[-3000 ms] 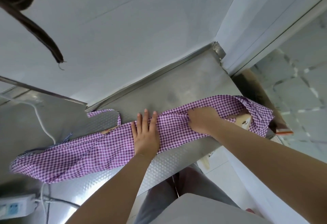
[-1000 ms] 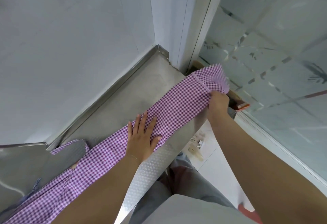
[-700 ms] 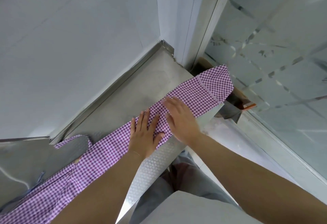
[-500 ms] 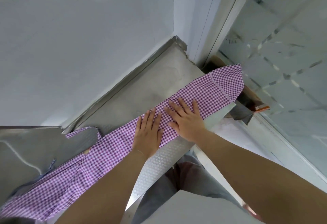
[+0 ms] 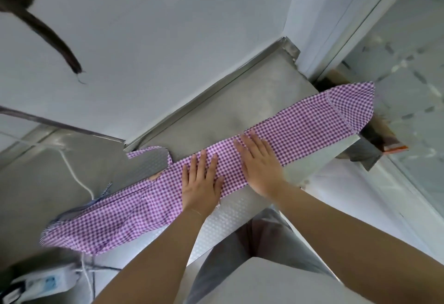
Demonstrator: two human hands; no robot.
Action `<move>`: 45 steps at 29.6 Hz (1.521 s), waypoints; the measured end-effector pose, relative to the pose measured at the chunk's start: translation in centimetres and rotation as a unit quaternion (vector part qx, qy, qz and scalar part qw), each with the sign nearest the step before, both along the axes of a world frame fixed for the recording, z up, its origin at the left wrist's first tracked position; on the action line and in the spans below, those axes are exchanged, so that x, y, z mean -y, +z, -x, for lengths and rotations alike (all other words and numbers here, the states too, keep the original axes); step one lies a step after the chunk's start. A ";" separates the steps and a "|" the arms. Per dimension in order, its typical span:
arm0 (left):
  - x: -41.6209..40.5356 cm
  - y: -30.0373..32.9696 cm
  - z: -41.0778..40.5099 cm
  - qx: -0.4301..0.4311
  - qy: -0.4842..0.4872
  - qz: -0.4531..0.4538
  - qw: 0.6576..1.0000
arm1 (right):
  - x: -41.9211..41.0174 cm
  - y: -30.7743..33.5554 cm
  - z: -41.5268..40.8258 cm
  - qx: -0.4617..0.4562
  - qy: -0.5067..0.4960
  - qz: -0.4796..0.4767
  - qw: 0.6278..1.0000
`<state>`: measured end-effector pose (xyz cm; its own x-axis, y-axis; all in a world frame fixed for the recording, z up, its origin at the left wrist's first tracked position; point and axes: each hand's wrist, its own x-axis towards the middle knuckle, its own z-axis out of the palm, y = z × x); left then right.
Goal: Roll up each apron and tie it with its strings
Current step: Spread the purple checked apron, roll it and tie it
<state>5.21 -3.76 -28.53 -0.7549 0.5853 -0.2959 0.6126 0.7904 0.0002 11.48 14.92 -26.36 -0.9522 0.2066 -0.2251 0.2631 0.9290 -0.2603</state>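
Note:
A purple-and-white checked apron (image 5: 312, 126) lies folded into a long narrow band across the steel counter (image 5: 240, 111), running from lower left to upper right. Its right end hangs past the counter's end. My left hand (image 5: 200, 183) lies flat on the band's middle with straight fingers. Right beside it, my right hand (image 5: 258, 162) presses flat on the cloth too. A blue-striped string or strap (image 5: 101, 194) shows at the band's far edge on the left.
A white wall runs behind the counter, and a frosted glass door (image 5: 408, 63) stands at the right. A white cable (image 5: 74, 174) crosses the left of the counter to a power strip (image 5: 43, 284) at lower left. A cardboard box (image 5: 384, 140) sits beyond the counter's right end.
My right hand let go of the apron's right end and came back to lie flat beside my left hand. The left hand stayed pressed on the band. The view swung left.

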 end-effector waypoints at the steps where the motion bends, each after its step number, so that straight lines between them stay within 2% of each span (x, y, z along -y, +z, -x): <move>1: 0.3 0.1 0.1 0.005 -0.003 -0.002 1.000 | 1.7 -0.3 0.0 0.012 0.021 0.004 1.000; 4: 1.4 0.6 0.3 -0.002 0.014 -0.013 1.000 | 3.9 -1.2 -0.1 0.072 0.005 0.007 0.997; 6: 3.6 1.2 0.6 -0.043 0.090 -0.048 0.994 | 4.4 -1.8 0.0 0.088 0.018 -0.008 0.996; 9: 7.5 1.7 1.0 -0.084 0.227 -0.081 0.967 | 4.4 -2.1 0.2 0.100 0.016 -0.017 0.995; 11: 9.8 2.1 1.1 -0.076 0.276 -0.076 0.955 | 5.7 -1.3 0.7 0.090 -0.014 -0.033 0.995; 13: 11.1 2.1 1.3 -0.031 0.306 -0.055 0.950 | 7.8 -0.4 1.5 0.098 -0.011 -0.041 0.994; 15: 11.5 1.9 1.2 -0.007 0.306 -0.039 0.951 | 10.5 0.5 2.5 0.080 0.038 -0.014 0.996; 18: 11.5 1.8 1.5 -0.014 0.292 -0.051 0.955 | 15.0 1.0 3.5 0.060 0.118 0.070 0.989; 22: 12.3 2.8 2.2 0.008 0.270 -0.048 0.962 | 17.7 -0.8 3.9 0.102 0.117 0.016 0.988; 27: 18.2 4.0 2.2 0.037 0.244 0.019 0.969 | 17.8 -2.2 3.4 0.062 0.115 -0.009 0.991; 30: 21.8 4.6 2.7 0.033 0.244 0.023 0.969 | 18.1 -2.2 3.5 0.060 0.112 0.002 0.992; 35: 26.1 5.0 3.6 -0.007 0.316 0.007 0.949 | 18.3 -2.0 3.4 0.070 0.112 0.002 0.991; 37: 25.2 5.2 3.3 -0.060 0.269 -0.082 0.958 | 18.4 -1.9 3.6 0.072 0.113 0.004 0.991; 39: 21.7 5.2 2.9 -0.091 0.113 -0.162 0.976 | 18.5 -1.8 3.7 0.083 0.112 0.006 0.990; 40: 19.4 5.1 2.6 -0.055 0.032 -0.172 0.983 | 18.6 -1.7 3.8 0.089 0.114 0.011 0.990; 42: 15.6 5.1 1.9 0.042 -0.047 -0.138 0.988 | 18.7 -1.1 4.2 0.087 0.107 0.061 0.989; 44: 12.9 4.7 1.7 0.080 -0.026 -0.092 0.992 | 17.7 -0.3 4.3 0.033 0.049 0.164 0.985; 45: 12.6 4.4 1.8 0.075 -0.004 -0.057 0.996 | 17.4 0.2 4.2 -0.025 0.001 0.223 0.975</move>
<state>3.45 -16.39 -24.10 -0.7030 0.6265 -0.3366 0.6045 0.7757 0.1813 7.28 -2.51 -26.15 -0.9645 0.0961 -0.2458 0.2376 0.7215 -0.6504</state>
